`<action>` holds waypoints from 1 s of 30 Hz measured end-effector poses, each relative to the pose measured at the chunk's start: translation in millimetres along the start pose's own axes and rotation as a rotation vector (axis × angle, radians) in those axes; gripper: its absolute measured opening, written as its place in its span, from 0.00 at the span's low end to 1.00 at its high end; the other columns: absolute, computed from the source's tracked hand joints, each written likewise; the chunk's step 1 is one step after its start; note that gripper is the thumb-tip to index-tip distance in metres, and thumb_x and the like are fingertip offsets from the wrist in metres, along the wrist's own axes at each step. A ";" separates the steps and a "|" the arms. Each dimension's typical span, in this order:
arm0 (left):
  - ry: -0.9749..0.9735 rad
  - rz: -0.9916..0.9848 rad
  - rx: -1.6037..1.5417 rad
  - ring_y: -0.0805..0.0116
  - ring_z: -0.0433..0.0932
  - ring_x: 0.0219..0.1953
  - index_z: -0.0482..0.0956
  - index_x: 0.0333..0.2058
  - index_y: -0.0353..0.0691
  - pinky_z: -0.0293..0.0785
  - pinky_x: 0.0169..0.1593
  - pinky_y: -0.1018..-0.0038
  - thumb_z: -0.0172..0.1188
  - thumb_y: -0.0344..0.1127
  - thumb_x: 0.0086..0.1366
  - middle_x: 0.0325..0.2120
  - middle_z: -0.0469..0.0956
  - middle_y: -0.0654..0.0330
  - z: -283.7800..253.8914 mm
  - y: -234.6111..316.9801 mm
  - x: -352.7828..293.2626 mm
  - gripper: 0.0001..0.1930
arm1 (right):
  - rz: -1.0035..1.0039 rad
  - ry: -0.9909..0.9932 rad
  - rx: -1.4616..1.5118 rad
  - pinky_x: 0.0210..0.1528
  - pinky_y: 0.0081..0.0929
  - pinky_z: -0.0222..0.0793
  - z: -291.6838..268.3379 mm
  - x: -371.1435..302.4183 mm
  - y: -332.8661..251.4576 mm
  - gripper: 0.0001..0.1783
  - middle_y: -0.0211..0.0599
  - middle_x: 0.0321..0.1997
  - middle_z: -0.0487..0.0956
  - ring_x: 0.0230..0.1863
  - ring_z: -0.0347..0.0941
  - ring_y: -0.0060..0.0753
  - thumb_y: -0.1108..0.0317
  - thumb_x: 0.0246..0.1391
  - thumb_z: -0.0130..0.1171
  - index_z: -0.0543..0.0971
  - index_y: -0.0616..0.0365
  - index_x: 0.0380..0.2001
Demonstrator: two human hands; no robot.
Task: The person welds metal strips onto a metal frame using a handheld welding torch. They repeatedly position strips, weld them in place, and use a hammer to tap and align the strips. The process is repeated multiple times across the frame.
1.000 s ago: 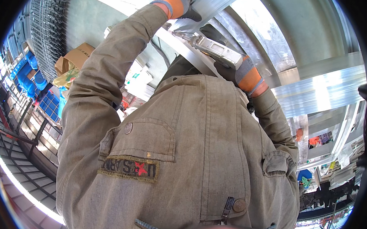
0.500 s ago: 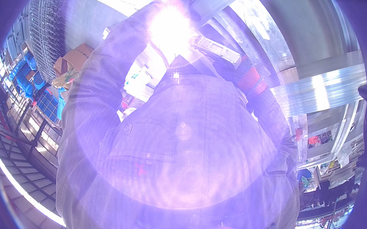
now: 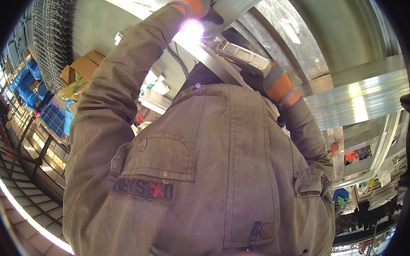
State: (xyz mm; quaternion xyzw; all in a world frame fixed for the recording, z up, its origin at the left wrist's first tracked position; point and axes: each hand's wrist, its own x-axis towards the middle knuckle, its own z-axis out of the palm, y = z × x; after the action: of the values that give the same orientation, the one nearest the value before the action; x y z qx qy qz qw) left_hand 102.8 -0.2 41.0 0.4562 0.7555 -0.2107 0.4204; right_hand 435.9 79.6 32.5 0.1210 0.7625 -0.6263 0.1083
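My right hand (image 3: 276, 84), in a grey and orange glove, is closed round a pale, boxy welding gun (image 3: 245, 57). The gun's nozzle points left at a glaring white weld spot (image 3: 191, 32) on a metal joint. Just above the glare, my left hand (image 3: 194, 3), gloved alike, grips a flat silver metal bar (image 3: 240, 7). Its dark thumb side shows against the bar; the other fingers run out of the picture at the top. A narrow metal strip (image 3: 219, 67) slants from the glare down toward my chest.
Wide, shiny metal profiles (image 3: 355, 95) lie to the right, with frames below them. On the left are an open cardboard box (image 3: 86, 65), a stack of dark-ended metal lengths (image 3: 51, 34) and blue containers (image 3: 54, 119). A dark cable (image 3: 180, 60) hangs near my left forearm.
The weld glare has shrunk, and the purple haze over the view has gone. Both hands and the gun keep nearly the same places.
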 end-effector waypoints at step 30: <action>0.029 0.082 -0.170 0.49 0.88 0.55 0.91 0.53 0.42 0.83 0.61 0.55 0.67 0.63 0.70 0.51 0.90 0.49 -19.8 19.5 -23.6 0.30 | 0.031 -0.023 -0.029 0.53 0.44 0.83 -4.9 -7.2 8.8 0.22 0.51 0.46 0.91 0.47 0.88 0.56 0.52 0.67 0.67 0.88 0.54 0.56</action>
State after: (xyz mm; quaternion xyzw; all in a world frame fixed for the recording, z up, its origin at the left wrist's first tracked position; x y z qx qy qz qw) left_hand 116.4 11.3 72.7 0.4524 0.7574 -0.1220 0.4547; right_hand 445.5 85.7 27.6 0.1242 0.7681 -0.6149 0.1284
